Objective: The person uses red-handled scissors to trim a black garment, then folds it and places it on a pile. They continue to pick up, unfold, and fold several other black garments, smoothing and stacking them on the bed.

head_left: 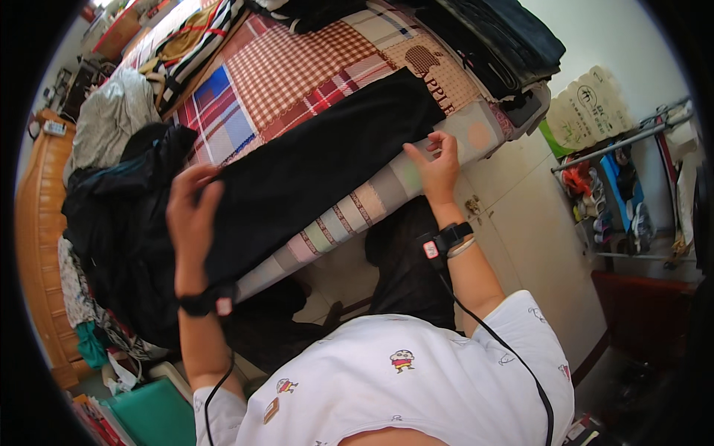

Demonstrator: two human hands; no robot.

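Observation:
A long black garment (323,161), perhaps folded trousers, lies flat and slantwise along the near edge of a bed. My left hand (192,217) hovers over or rests on its left end, fingers curved and thumb apart; blur hides whether the fingertips touch the cloth. By the garment's near right corner is my right hand (438,167), its thumb and fingers spread with nothing between them. Both wrists wear black straps with cables. To the left of my left hand sits a crumpled heap of black clothing (122,240).
A patchwork-print bedspread (301,61) covers the bed. Folded dark trousers (502,44) are stacked at its far right. A grey garment (114,117) lies near the wooden headboard (44,234). Right of the bed stand a metal shoe rack (613,145) and a printed package (591,111).

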